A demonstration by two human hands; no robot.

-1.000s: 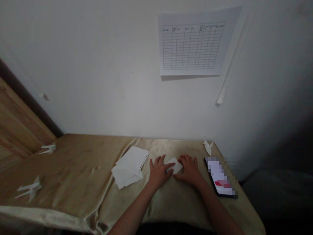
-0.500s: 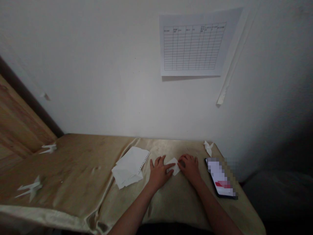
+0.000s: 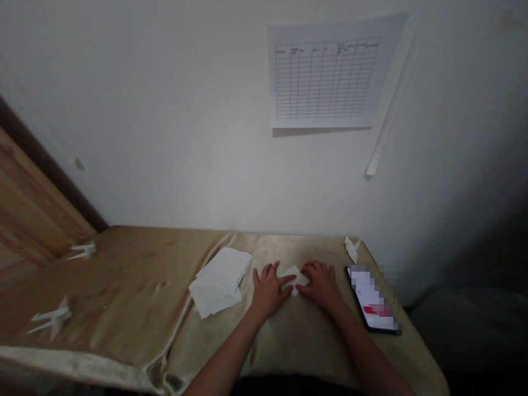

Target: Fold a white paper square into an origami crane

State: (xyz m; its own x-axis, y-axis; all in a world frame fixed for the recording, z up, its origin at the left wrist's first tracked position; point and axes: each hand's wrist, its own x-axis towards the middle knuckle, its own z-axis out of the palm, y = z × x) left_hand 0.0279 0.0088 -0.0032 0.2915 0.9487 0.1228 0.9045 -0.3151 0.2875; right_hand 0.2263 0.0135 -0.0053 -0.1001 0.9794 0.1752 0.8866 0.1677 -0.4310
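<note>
Satin (image 3: 124,280), gold and creased, draped the worktop (image 3: 305,352), whose far edge ran along the white wall (image 3: 165,121) and whose right edge slanted to a rounded near corner. A strip of satin separated the right hand (image 3: 324,283) from the phone (image 3: 373,302) by the right edge, and a wider stretch opened toward the near edge. On the left, white paper sheets (image 3: 218,280), one with a perforated edge, overlapped in a flat pile near the left hand (image 3: 268,291). Farther left stood a far paper bird (image 3: 85,251) and a near paper bird (image 3: 55,317), both sharp-pointed; a winged paper fold (image 3: 352,250) sat by the far right corner. A small folded paper (image 3: 295,279), white and roughly diamond-shaped, lay flat between the hands. One corner pointed toward the wall, another toward the near edge; fingers covered part of it, so I could not tell its long axis. The left hand's fingers were spread, the index laid across the paper; the right thumb and index touched its right side, and whether they gripped it I could not tell.
</note>
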